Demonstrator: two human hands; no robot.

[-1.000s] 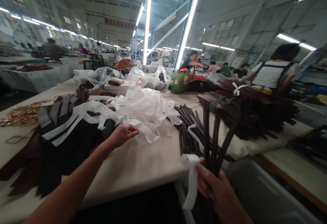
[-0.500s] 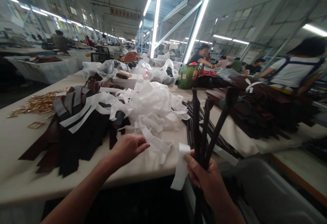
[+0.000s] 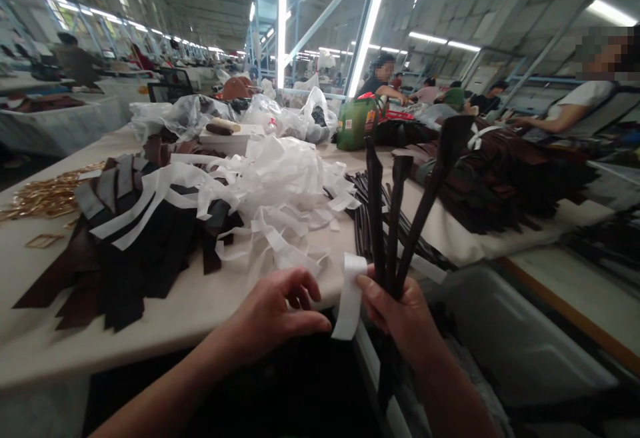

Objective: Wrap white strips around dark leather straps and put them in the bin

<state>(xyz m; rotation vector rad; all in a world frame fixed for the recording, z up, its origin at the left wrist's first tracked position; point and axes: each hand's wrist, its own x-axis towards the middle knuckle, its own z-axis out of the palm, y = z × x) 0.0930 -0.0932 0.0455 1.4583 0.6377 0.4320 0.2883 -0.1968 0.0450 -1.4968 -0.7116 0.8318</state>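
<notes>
My right hand (image 3: pixel 400 318) grips a bunch of three dark leather straps (image 3: pixel 395 211) that stand upright and fan out above my fist. A short white paper strip (image 3: pixel 347 295) hangs from the same hand, pinched at the thumb. My left hand (image 3: pixel 273 315) is open, fingers loosely curled, at the table's near edge just left of the white strip, its thumb tip almost touching it. Behind it lies a tangle of white paper strips (image 3: pixel 285 191) on the table (image 3: pixel 190 311).
Dark leather pieces (image 3: pixel 130 238) with white bands lie at left, gold buckles (image 3: pixel 45 198) at far left. More dark straps (image 3: pixel 365 205) and a brown stack (image 3: pixel 500 178) lie at right. A grey bin (image 3: pixel 500 338) stands below right. Other people work at the back.
My left hand has drawn back from the white tangle to the table's edge, close to the white strip. My right hand has raised the straps and moved them slightly left.
</notes>
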